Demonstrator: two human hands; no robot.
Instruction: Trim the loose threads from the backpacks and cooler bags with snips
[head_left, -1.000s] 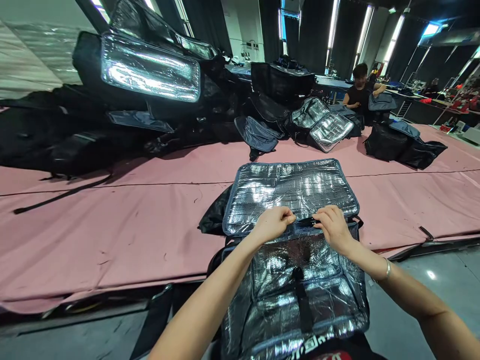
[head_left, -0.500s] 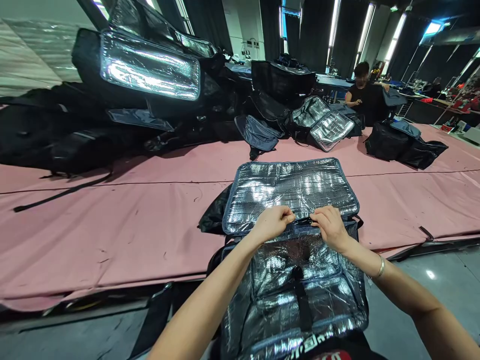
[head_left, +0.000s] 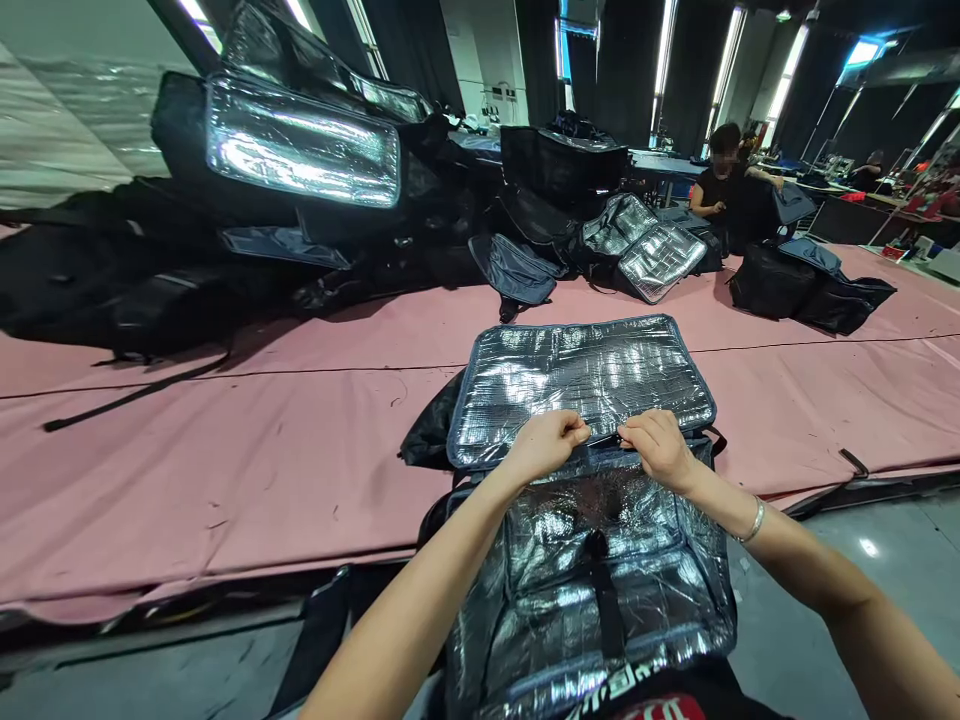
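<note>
An insulated bag [head_left: 600,570] with a silver foil lining stands unzipped at the table's front edge, close to my body. Its foil-lined lid [head_left: 585,365], bound in dark blue, is folded back flat over the table. My left hand [head_left: 551,442] pinches the bag's edge where lid and body join, near the middle. A short way to its right, my right hand [head_left: 658,450] pinches the same edge, fingertips closed on a bit of dark trim. What exactly lies between the fingers is too small to make out. A black strap [head_left: 606,605] hangs inside the bag.
Pink cloth covers the table [head_left: 225,480]. Dark bags [head_left: 285,190] are heaped at the back left, one with a shiny foil lid. More bags [head_left: 810,285] lie at the back right, where another person [head_left: 727,190] sits working. A loose black strap [head_left: 135,390] lies left.
Both hands keep their pinch on the bag's edge, almost unmoved. The view has shifted slightly; the bag stays in place.
</note>
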